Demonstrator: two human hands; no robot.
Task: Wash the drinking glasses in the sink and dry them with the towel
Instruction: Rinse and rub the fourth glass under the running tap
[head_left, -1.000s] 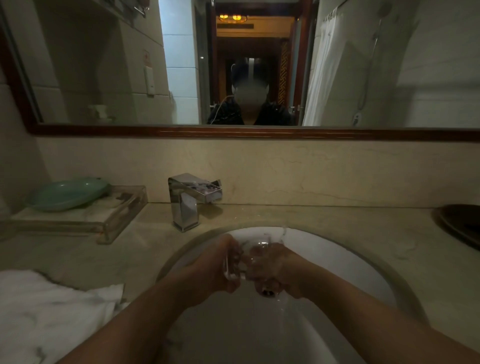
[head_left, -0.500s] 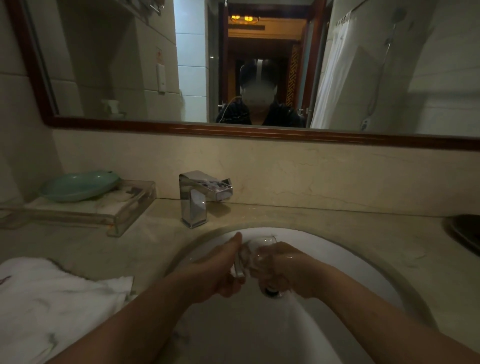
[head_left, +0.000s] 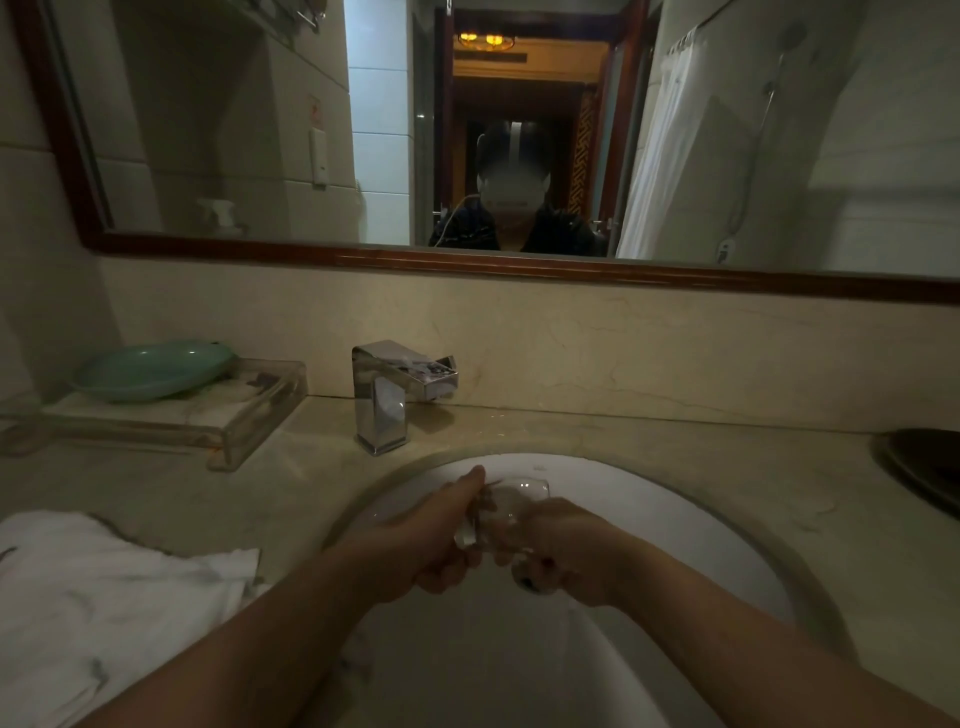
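Before me the beige counter (head_left: 675, 452) bears the white towel (head_left: 104, 597) at my left, a clear tray (head_left: 244, 415) behind it, the chrome tap (head_left: 389, 400), and what may be a dark dish (head_left: 922, 467) far right.

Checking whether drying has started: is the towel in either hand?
No, the towel lies on the counter, while the left hand and right hand hold the glass.
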